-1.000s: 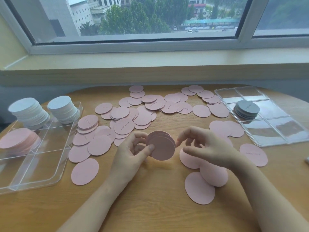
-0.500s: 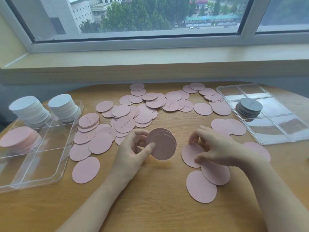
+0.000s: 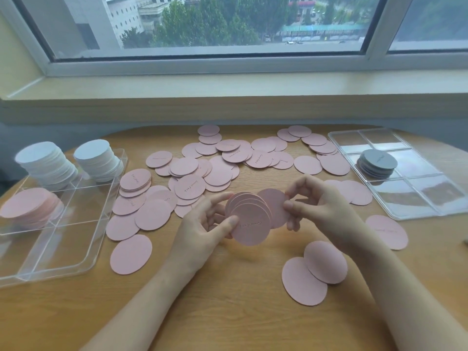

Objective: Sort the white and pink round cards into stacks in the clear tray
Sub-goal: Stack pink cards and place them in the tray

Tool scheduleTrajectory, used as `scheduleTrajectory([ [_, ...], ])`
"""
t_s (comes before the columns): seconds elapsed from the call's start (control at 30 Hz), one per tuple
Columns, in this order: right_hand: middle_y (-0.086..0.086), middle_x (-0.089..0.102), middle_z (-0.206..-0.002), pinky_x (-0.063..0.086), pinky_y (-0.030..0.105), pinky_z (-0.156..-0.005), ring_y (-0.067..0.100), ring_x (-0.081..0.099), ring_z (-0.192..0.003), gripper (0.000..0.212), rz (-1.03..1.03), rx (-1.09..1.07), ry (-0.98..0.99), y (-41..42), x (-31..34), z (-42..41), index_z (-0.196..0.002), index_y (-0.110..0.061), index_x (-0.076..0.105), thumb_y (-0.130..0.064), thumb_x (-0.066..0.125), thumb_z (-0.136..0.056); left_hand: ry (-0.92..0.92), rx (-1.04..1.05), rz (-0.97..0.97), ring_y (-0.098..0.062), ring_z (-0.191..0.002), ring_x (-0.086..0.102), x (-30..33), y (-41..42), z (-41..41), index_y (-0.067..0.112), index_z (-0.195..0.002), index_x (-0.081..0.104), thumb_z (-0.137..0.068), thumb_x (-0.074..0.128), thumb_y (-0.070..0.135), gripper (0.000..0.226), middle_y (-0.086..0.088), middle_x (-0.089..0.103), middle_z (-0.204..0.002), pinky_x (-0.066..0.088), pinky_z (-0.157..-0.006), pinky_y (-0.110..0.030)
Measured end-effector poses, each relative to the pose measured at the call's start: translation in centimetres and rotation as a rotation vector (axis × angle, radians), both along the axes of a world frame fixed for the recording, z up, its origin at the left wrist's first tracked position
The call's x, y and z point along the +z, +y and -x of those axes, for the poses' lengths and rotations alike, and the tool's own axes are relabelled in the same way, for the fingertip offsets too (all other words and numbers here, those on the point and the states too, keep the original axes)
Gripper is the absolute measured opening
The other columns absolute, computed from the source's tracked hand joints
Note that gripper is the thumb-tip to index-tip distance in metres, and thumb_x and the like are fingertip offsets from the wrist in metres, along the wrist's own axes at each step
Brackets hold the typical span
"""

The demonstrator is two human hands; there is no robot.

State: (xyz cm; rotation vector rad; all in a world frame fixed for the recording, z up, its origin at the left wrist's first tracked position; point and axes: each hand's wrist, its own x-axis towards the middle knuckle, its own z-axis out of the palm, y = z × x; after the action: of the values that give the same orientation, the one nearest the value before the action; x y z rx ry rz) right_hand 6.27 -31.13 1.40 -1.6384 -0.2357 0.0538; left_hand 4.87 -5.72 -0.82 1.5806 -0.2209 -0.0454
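Faint script line on the front pink card (image 3: 250, 228) of the fan I hold in my left hand (image 3: 202, 229), too small and pale to read. Same embossed script on several loose pink cards on the bench (image 3: 228, 312), e.g. one (image 3: 190, 186) mid-pile and one (image 3: 135, 179) nearer the left: illegible. Gray stack (image 3: 378, 160) top card has a small mark, unreadable.

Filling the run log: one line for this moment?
left hand: holds pink stack | right hand: adding pink card | clear tray: waiting
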Motion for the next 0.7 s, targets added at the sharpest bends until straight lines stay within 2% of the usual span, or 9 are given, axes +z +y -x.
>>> scheduleTrajectory([
  [0.1, 0.013, 0.064, -0.084, 0.052, 0.044, -0.060, 0.037, 0.064, -0.060, 0.021, -0.079, 0.034, 0.017, 0.9, -0.2, 0.3, -0.099, 0.002, 0.053, -0.002, 0.070, -0.085, 0.011, -0.002, -0.019, -0.012, -0.076, 0.068, -0.2, 0.0, -0.1, 0.017, -0.120, 0.070, -0.091, 0.071, -0.001, 0.035, 0.004, 0.076, -0.093, 0.056, -0.069, -0.025],
  [0.2, 0.018, 0.065, -0.077, 0.053, 0.042, -0.062, 0.037, 0.065, -0.061, 0.021, -0.110, 0.065, 0.016, 1.5, -0.3, 0.5, -0.099, 0.002, 0.053, -0.002, 0.069, -0.086, 0.033, 0.012, -0.014, -0.014, -0.077, 0.069, -0.5, 0.2, -0.3, 0.015, -0.110, 0.074, -0.089, 0.077, 0.006, 0.023, -0.002, 0.078, -0.090, 0.056, -0.073, -0.026],
  [0.3, 0.022, 0.065, -0.081, 0.053, 0.043, -0.062, 0.038, 0.065, -0.062, 0.014, -0.114, 0.085, -0.005, 1.9, -0.3, 0.6, -0.097, 0.001, 0.057, 0.003, 0.068, -0.088, 0.051, 0.005, -0.014, -0.017, -0.074, 0.069, -0.6, 0.2, -0.3, 0.011, -0.104, 0.072, -0.087, 0.077, 0.010, 0.018, -0.005, 0.077, -0.085, 0.055, -0.074, -0.028],
  [0.47, 0.017, 0.067, -0.086, 0.054, 0.046, -0.065, 0.037, 0.065, -0.064, 0.011, -0.092, 0.123, -0.003, 2.0, -0.3, 0.7, -0.098, 0.006, 0.058, 0.007, 0.065, -0.090, 0.043, -0.008, 0.049, -0.017, -0.075, 0.068, -0.6, 0.0, -0.3, 0.002, -0.106, 0.065, -0.082, 0.077, 0.011, 0.028, -0.010, 0.076, -0.091, 0.055, -0.071, -0.025],
  [0.53, 0.014, 0.069, -0.085, 0.055, 0.045, -0.067, 0.035, 0.068, -0.069, 0.006, -0.050, 0.137, -0.016, 1.8, -0.1, 0.8, -0.098, 0.004, 0.062, 0.008, 0.060, -0.093, 0.038, 0.005, 0.021, -0.017, -0.078, 0.069, -0.7, 0.1, -0.3, 0.003, -0.107, 0.065, -0.086, 0.076, 0.006, 0.025, -0.012, 0.076, -0.093, 0.056, -0.074, -0.028],
  [0.6, 0.011, 0.072, -0.087, 0.054, 0.043, -0.068, 0.032, 0.070, -0.077, 0.012, 0.020, 0.156, -0.039, 1.5, 0.2, 0.9, -0.099, -0.001, 0.068, 0.006, 0.058, -0.096, 0.034, 0.026, -0.003, -0.014, -0.082, 0.070, -0.7, 0.1, -0.4, 0.007, -0.109, 0.066, -0.088, 0.076, 0.004, 0.024, -0.011, 0.076, -0.096, 0.055, -0.078, -0.029],
  [0.7, 0.007, 0.075, -0.091, 0.054, 0.037, -0.070, 0.026, 0.072, -0.086, 0.016, 0.161, 0.189, -0.041, 0.9, 0.9, 1.0, -0.102, -0.008, 0.073, 0.001, 0.060, -0.096, 0.025, 0.043, -0.052, -0.011, -0.085, 0.069, -0.7, 0.3, -0.4, 0.021, -0.112, 0.070, -0.085, 0.080, 0.016, 0.029, -0.004, 0.077, -0.099, 0.052, -0.079, -0.025],
])
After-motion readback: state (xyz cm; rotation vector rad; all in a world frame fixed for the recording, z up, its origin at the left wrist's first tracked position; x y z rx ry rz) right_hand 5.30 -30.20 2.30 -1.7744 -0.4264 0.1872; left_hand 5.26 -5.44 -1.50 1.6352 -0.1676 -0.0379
